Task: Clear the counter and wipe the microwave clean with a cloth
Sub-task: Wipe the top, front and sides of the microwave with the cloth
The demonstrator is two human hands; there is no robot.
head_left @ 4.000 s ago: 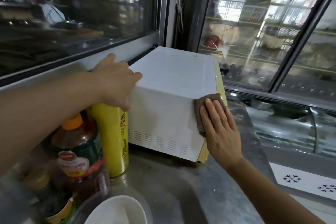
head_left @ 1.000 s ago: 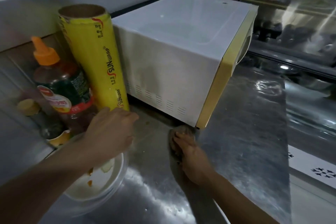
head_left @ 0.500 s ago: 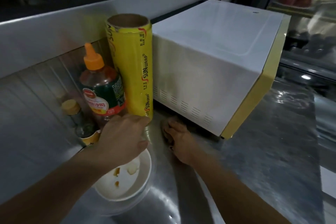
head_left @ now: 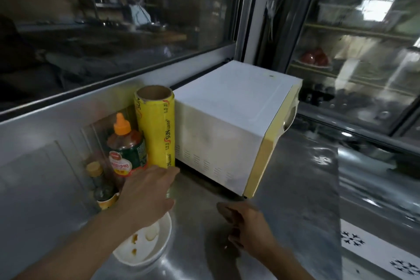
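Observation:
The white microwave (head_left: 227,116) with a yellow front stands on the steel counter (head_left: 295,188), its side smudged grey. My right hand (head_left: 252,227) holds a brown cloth (head_left: 223,208) down on the counter just in front of the microwave's near corner; the hand is blurred. My left hand (head_left: 147,193) hovers with relaxed fingers over a white bowl (head_left: 145,250), its fingertips at the base of a yellow cling-wrap roll (head_left: 156,129).
A sauce bottle (head_left: 126,145) with an orange cap and a small dark bottle (head_left: 100,182) stand left of the roll against the steel backsplash. The bowl holds food scraps. Glass panes run behind the microwave and to the right.
My right hand has slid the cloth along the counter, from under the microwave's side back toward me. My left hand has stayed by the roll's base.

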